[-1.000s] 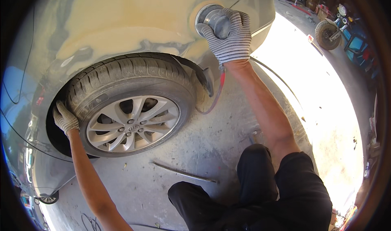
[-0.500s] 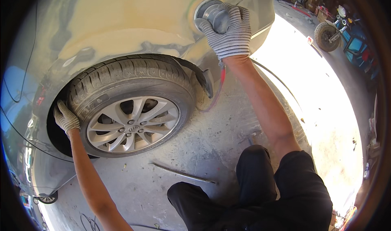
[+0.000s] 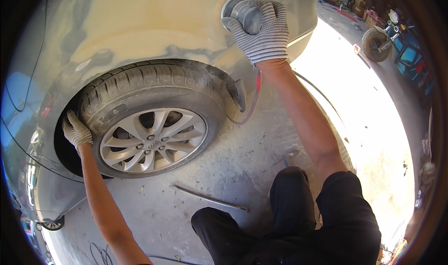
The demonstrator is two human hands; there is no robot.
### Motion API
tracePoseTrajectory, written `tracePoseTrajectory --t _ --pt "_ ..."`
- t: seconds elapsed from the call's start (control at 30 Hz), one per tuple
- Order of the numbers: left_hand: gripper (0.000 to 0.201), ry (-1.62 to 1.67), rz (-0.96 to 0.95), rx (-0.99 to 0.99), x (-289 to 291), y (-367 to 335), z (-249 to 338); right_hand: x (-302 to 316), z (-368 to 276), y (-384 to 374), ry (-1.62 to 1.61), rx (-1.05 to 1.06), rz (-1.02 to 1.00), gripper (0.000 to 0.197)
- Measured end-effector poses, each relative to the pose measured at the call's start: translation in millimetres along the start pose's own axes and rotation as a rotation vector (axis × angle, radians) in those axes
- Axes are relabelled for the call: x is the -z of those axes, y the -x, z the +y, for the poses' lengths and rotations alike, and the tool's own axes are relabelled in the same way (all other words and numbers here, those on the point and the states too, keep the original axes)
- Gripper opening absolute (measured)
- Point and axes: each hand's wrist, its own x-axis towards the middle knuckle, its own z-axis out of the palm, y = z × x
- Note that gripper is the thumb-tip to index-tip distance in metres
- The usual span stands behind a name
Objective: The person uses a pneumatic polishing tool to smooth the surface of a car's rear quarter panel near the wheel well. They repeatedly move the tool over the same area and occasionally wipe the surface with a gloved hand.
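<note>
My right hand (image 3: 267,34), in a grey-and-white striped knit glove, is wrapped round the body of a round orbital sander (image 3: 248,16). The sander's pad lies against the car's body panel (image 3: 154,17), where tan filler and grey patches show. A red hose (image 3: 256,90) hangs from the tool below my wrist. In a matching glove, my left hand (image 3: 77,128) reaches into the front part of the wheel arch, beside the tyre (image 3: 154,85). Its fingers are stretched out along the gap and hold nothing that I can see; the fingertips touch or nearly touch the tyre.
An alloy wheel (image 3: 154,141) fills the arch, with a mud flap (image 3: 238,94) behind it. A thin metal bar (image 3: 210,200) lies on the concrete floor (image 3: 224,167). Dark hoses (image 3: 322,97) trail over the ground at right. A motorbike (image 3: 392,43) stands at far right.
My right hand and the sander have shifted very slightly on the panel. My left hand stays at the wheel arch; the whole view has tilted a little.
</note>
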Motion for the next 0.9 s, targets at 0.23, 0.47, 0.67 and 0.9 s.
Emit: tracePoseTrajectory --t 0.23,0.47,0.67,0.9 --pt "0.065 0.012 -0.001 -0.02 2 -4 -5 1 -13 2 -0.036 0.121 -0.006 0.065" --pt "0.063 -0.084 -0.025 -0.015 2 -7 -13 2 -16 9 -0.015 0.125 -0.098 0.067" --pt "0.064 -0.037 -0.02 -0.001 -1 -4 -10 1 -17 -2 -0.01 0.061 -0.088 0.07" --pt "0.064 -0.003 -0.025 -0.016 0 -1 -5 5 -23 -14 -0.012 0.065 -0.079 0.066"
